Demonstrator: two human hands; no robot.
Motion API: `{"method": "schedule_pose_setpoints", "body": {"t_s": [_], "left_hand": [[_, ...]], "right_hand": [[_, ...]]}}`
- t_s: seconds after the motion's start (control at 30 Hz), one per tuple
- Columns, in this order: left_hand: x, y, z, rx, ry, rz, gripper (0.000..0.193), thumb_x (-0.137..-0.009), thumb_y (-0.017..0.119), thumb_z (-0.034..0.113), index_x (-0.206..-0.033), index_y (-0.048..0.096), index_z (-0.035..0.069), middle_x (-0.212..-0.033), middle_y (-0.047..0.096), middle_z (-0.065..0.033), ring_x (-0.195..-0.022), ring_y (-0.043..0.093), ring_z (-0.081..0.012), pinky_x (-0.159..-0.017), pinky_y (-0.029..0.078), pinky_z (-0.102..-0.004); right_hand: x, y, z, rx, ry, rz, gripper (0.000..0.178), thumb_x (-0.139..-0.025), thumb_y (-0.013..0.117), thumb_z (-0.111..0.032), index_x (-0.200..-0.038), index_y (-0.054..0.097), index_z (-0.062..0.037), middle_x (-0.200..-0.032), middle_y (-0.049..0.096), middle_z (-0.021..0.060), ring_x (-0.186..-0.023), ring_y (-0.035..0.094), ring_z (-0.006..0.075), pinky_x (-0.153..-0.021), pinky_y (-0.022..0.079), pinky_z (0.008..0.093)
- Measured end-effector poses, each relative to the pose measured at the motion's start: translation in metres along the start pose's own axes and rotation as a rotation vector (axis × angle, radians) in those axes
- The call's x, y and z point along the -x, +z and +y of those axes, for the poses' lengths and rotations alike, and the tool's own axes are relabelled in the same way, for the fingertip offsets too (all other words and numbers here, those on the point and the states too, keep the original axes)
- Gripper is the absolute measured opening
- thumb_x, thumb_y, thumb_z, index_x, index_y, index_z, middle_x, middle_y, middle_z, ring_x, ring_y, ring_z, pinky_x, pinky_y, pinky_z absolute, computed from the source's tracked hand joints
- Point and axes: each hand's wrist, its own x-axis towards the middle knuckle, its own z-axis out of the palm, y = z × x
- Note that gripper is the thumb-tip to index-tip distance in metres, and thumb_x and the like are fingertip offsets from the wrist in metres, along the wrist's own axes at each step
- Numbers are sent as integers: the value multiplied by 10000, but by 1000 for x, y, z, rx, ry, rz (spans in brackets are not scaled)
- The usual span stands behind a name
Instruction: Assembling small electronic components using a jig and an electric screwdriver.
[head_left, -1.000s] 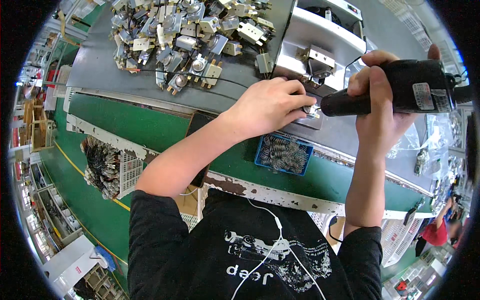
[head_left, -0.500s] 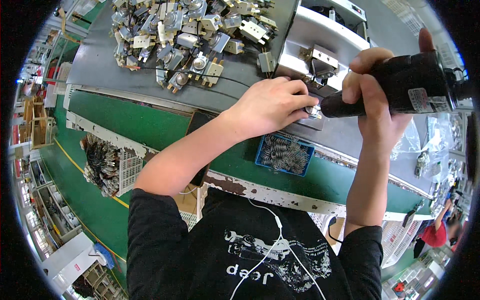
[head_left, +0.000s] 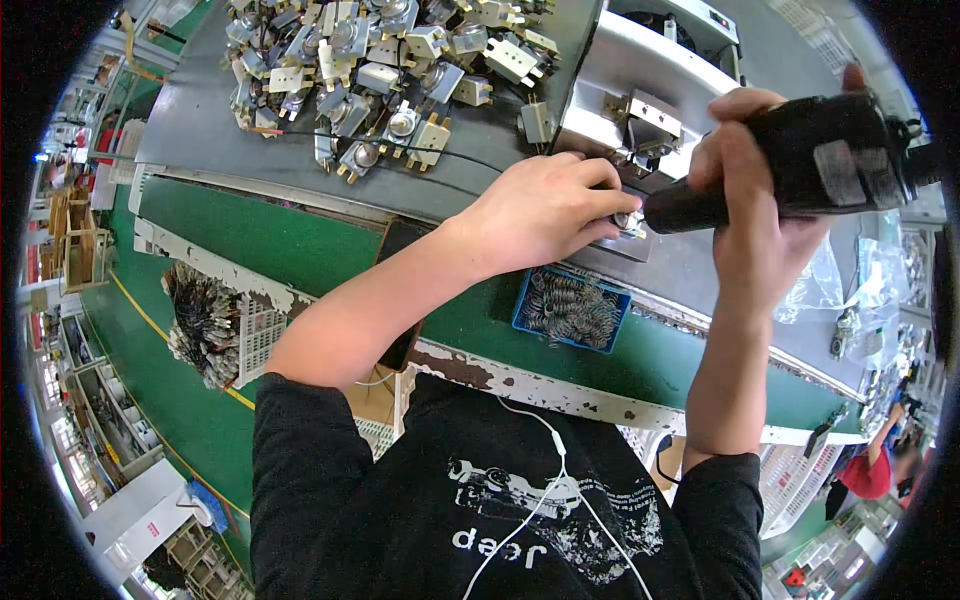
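My left hand [head_left: 545,213] is closed, thumb and forefinger gripping a small metal part [head_left: 630,222] at the front of a steel fixture [head_left: 612,125]. Most of that part is covered by my fingers. In my right hand [head_left: 748,190] is a black power screwdriver [head_left: 815,155], held nearly level with my fingers wrapped round its body. Its tapered nose points left, right beside the small part; whether the tip touches it I cannot tell. Just below my left hand a blue tray [head_left: 517,318] holds several coil springs [head_left: 572,305].
A heap of grey and cream switch-like parts [head_left: 380,80] with metal tabs and black wires covers the far left of the grey bench top [head_left: 190,130]. Clear plastic bags [head_left: 875,280] lie at the right. A white crate [head_left: 262,338] of dark parts stands left, below the bench.
The screwdriver's rear end has tilted and shifted slightly, and my right forearm has moved a little to the left. My left hand keeps its grip in nearly the same place.
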Motion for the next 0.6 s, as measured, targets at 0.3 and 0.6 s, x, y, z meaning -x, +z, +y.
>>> {"method": "schedule_pose_setpoints", "body": {"t_s": [0.3,0.6], "left_hand": [[0,0,-2,14,19,3,265,-870,720,249,-1105,668,138,-1076,612,-32,-955,637,-271,-812,539,-401],[-2,3,-5,41,25,-2,255,-884,693,260,-1121,687,169,-1006,609,-33,-933,650,-256,-781,551,-403]], "right_hand": [[-8,-10,6,-69,10,-263,919,-872,624,46,-1580,52,-76,-1010,610,202,-611,571,162,-556,494,272],[1,-6,1,-34,76,-96,861,-918,583,48,-1569,27,-46,-1039,624,206,-633,571,149,-586,502,284]]}}
